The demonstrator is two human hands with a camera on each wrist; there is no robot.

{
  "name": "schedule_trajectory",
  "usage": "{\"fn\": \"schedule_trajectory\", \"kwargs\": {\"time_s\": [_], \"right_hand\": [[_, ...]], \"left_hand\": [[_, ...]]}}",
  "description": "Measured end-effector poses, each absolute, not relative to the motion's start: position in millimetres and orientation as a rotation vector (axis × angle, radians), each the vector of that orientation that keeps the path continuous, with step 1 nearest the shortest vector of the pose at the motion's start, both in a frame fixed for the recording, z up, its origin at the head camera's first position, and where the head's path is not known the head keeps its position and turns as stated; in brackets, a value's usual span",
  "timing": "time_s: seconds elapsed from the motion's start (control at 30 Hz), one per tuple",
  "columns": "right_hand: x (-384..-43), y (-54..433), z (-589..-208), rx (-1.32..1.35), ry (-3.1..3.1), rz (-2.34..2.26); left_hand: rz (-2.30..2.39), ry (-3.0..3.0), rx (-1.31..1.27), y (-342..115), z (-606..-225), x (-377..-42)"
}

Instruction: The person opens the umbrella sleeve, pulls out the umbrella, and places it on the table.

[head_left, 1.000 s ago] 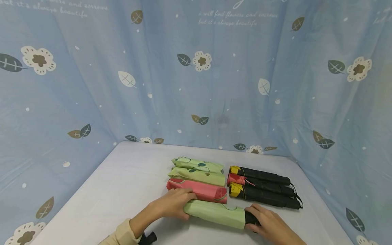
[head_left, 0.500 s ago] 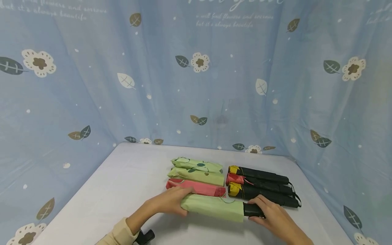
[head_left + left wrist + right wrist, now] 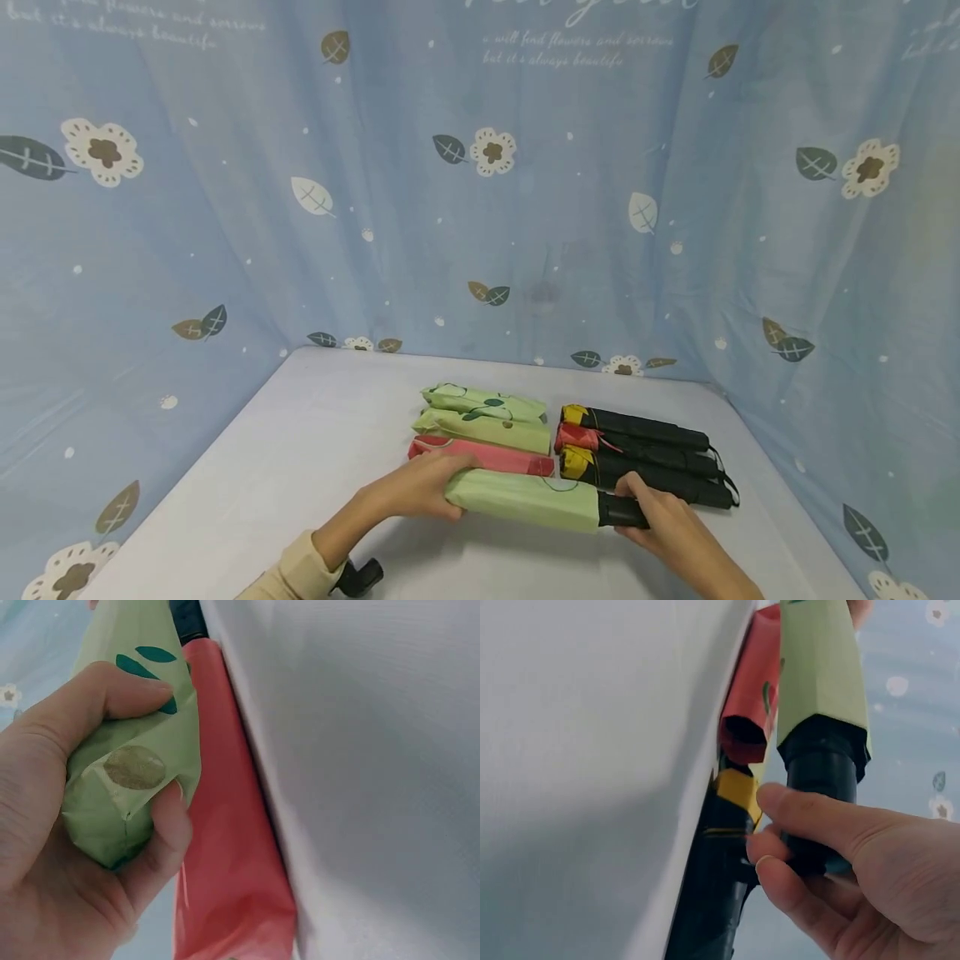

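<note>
In the head view my left hand [image 3: 422,486] grips the closed end of a light green umbrella sleeve [image 3: 525,500]. The left wrist view has the thumb on top and a finger curled underneath. A black folding umbrella [image 3: 617,511] sticks out of the sleeve's open right end, the rest of it hidden inside. My right hand [image 3: 889,877] holds the umbrella's protruding end between thumb and fingers. Sleeve and umbrella appear raised slightly off the table, in front of a red sleeve [image 3: 487,456].
Behind the red sleeve lie two green sleeves [image 3: 483,429]. To their right, several black folded umbrellas [image 3: 648,454] with yellow or red ends lie side by side. A small black object [image 3: 362,577] shows by my left wrist. A patterned blue curtain [image 3: 390,233] surrounds the white table [image 3: 322,417].
The green sleeve and umbrella have moved up and away from me, nearer the red sleeve. My right hand has shifted right along the umbrella, so more black shows.
</note>
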State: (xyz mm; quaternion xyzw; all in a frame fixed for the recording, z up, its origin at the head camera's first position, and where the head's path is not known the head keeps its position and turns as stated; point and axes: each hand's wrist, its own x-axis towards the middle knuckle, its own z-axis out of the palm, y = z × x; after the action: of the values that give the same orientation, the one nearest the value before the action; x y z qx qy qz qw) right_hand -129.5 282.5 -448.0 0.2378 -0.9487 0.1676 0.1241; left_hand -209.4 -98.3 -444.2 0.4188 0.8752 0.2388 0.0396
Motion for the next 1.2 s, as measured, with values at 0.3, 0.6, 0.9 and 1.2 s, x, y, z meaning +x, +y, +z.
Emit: {"fn": "schedule_trajectory", "kwargs": {"time_s": [0.3,0.6,0.9,1.2], "right_hand": [[-129.3,272.9,-448.0,0.578,-2.864,0.508],[-128.1,280.1,-447.8,0.588,-2.768,0.498],[-129.4,281.5,-451.0,0.521,-2.789,0.41],[-125.9,278.1,-454.9,0.532,-2.828,0.285]], "left_hand": [[0.718,2.696,1.326,-92.3,-436.9,-212.5],[0.748,2.682,1.269,-96.6,-438.8,-215.0],[0.772,2.682,1.288,-100.9,-441.9,-211.9],[0.758,2.684,1.311,-100.5,-443.7,-212.9]]}}
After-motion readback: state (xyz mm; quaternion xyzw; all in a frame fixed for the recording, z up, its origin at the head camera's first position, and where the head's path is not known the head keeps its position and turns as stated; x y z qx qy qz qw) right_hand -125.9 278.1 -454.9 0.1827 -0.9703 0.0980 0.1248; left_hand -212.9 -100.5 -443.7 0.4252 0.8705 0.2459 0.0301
